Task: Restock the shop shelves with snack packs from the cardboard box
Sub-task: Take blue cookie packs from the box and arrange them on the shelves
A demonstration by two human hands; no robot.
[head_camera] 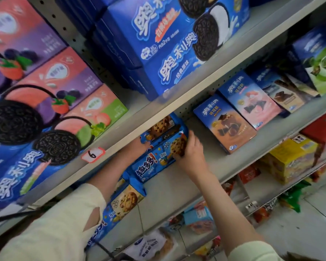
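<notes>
A blue chocolate-chip cookie pack (154, 162) lies on the middle shelf (205, 166) under the upper shelf's edge. My right hand (191, 151) grips its right end, fingers curled over the cookie picture. My left hand (139, 146) reaches in from the left and touches the pack's far side; most of it is hidden behind the shelf edge and the pack. Another cookie pack (162, 127) lies just behind. A third cookie pack (124, 200) stands nearer, beside my left forearm. No cardboard box is in view.
Large blue Oreo boxes (169, 44) and pink-purple Oreo boxes (51, 78) fill the upper shelf. Small wafer boxes (226, 125) stand to the right on the middle shelf, with bare shelf between them and my right hand. Yellow boxes (290, 159) and bagged snacks sit on lower shelves.
</notes>
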